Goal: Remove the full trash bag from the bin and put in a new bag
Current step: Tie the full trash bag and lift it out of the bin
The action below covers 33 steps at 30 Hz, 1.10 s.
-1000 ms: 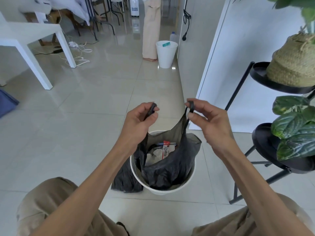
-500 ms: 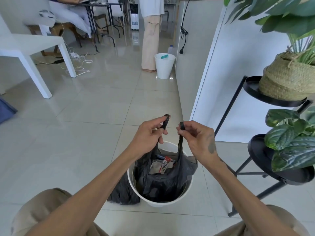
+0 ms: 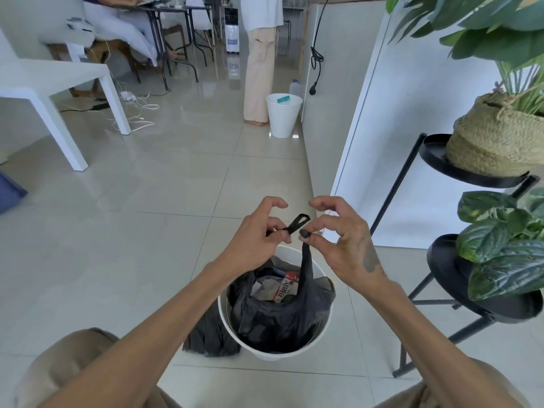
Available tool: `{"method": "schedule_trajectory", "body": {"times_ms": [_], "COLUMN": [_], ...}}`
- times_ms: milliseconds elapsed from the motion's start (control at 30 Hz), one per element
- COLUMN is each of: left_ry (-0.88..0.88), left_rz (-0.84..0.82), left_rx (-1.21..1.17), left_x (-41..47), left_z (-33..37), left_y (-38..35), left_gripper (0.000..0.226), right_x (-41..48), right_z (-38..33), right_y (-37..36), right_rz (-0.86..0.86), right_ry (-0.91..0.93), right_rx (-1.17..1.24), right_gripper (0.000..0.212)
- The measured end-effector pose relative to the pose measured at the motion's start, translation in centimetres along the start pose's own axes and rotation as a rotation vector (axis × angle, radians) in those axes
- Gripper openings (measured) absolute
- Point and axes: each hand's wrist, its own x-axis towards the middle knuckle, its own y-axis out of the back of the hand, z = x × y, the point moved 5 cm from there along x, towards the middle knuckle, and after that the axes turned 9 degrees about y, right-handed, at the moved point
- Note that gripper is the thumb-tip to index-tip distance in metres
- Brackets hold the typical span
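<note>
Tiled floor (image 3: 147, 231) holds two white bins: mine, bin (image 3: 275, 347), at my knees, another far bin (image 3: 283, 114) by the wall. One full trash bag (image 3: 276, 313) sits in mine, one spare bag (image 3: 210, 334) lies beside it for relining. Left hand (image 3: 253, 242) and right hand (image 3: 341, 245) each pinch one handle (image 3: 297, 222) close together, probably for knotting.

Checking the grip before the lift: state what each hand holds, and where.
Left hand pinches one handle loop of the black trash bag; right hand pinches the other handle at its top end. The bag sits in the white bin.
</note>
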Motion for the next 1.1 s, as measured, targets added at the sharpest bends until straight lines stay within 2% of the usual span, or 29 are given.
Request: {"method": "schedule_trajectory", "body": {"times_ms": [200, 300, 367, 433, 500, 633, 767, 900, 1100], "left_ry": [-0.047, -0.037, -0.053, -0.103, -0.15, -0.236, -0.225, -0.249, -0.283], "left_rz": [-0.067, -0.058, -0.045, -0.021, -0.002, 0.168, 0.347, 0.348, 0.192], "left_rx": [0.044, -0.01, -0.05, -0.031, 0.059, 0.336, 0.42, 0.409, 0.467], "left_x": [-0.3, -0.5, -0.7, -1.2, -1.8, -2.4, -3.4, -4.0, -3.3], "left_z": [1.1, 0.9, 1.0, 0.8, -0.2, -2.4, -2.0, -1.6, -2.3], "left_y": [-0.4, -0.2, -0.1, -0.2, -0.8, -1.8, -2.1, -2.1, -1.4], "left_gripper": [0.053, 0.046, 0.03, 0.018, 0.024, 0.037, 0.039, 0.04, 0.032], "right_x": [0.5, 0.3, 0.1, 0.0, -0.4, -1.2, -1.7, -1.5, -1.2], "right_z": [1.3, 1.4, 1.5, 2.1, 2.8, 2.4, 3.0, 3.2, 3.1], "right_y": [-1.0, -0.9, -0.9, -0.6, -0.4, -1.2, -2.3, -3.0, -4.0], "right_rz": [-0.119, -0.065, -0.038, 0.018, 0.093, 0.111, 0.158, -0.005, -0.509], "right_ry": [-0.024, -0.022, -0.049, -0.144, -0.288, -0.411, -0.589, -0.652, -0.733], "right_rx": [0.065, 0.03, 0.025, 0.05, 0.153, 0.239, 0.305, 0.248, 0.308], "right_gripper": [0.01, 0.009, 0.009, 0.011, 0.011, 0.021, 0.01, 0.019, 0.028]}}
